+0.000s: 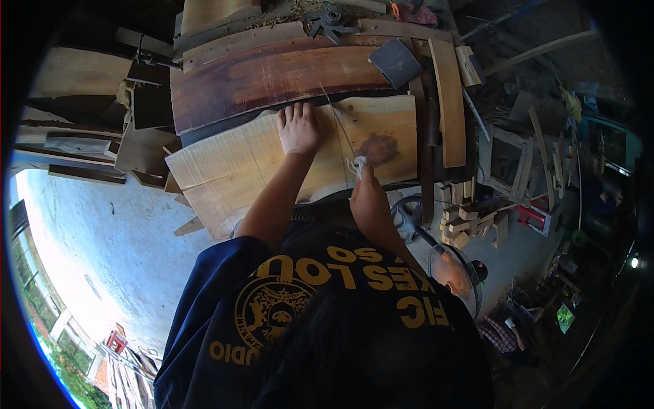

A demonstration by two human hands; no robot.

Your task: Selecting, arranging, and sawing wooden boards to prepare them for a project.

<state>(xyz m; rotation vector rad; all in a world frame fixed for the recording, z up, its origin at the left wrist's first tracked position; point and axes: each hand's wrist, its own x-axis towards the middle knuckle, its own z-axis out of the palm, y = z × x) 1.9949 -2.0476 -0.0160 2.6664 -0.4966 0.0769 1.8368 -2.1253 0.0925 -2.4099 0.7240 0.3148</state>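
Note:
A pale wooden board (225, 170) with a dark knot lies on the work surface, in front of a reddish-brown plank (252, 78). My left hand (300, 128) rests flat on the board's far edge, its fingers apart. My right hand (370, 198) grips the white handle (359, 165) of a thin handsaw, whose blade (335, 116) slants across the board to the right of my left hand, reaching over its far edge.
A dark square block (395, 63) and long strip (448, 109) sit right of the planks. Wood offcuts (466, 218) and a standing fan (453, 269) are at my right. Stacked boards (88, 136) are at left. A person in checked sleeves (504, 334) is at lower right.

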